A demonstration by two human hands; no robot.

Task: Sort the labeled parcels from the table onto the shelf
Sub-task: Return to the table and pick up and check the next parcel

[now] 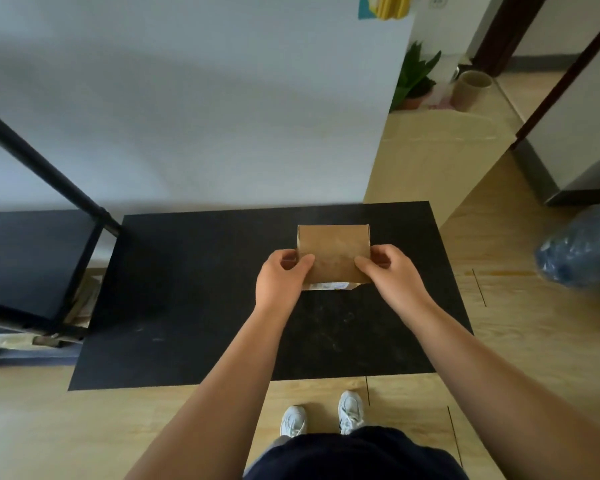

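A small brown cardboard parcel [333, 252] is held over the far middle of the black table [194, 299]. My left hand [280, 277] grips its left edge and my right hand [390, 271] grips its right edge. The parcel is tilted, and a strip of white label [326, 286] shows along its near lower edge. The black metal shelf [32, 258] stands to the left of the table, with its dark board level with the tabletop.
A slanted black shelf post [42, 168] runs across the upper left. Brown parcels [84, 299] lie on the shelf's lower level. A blue plastic bag [579, 251] lies on the wooden floor at the right. A potted plant [414, 77] and a cardboard tube [471, 88] stand at the back right.
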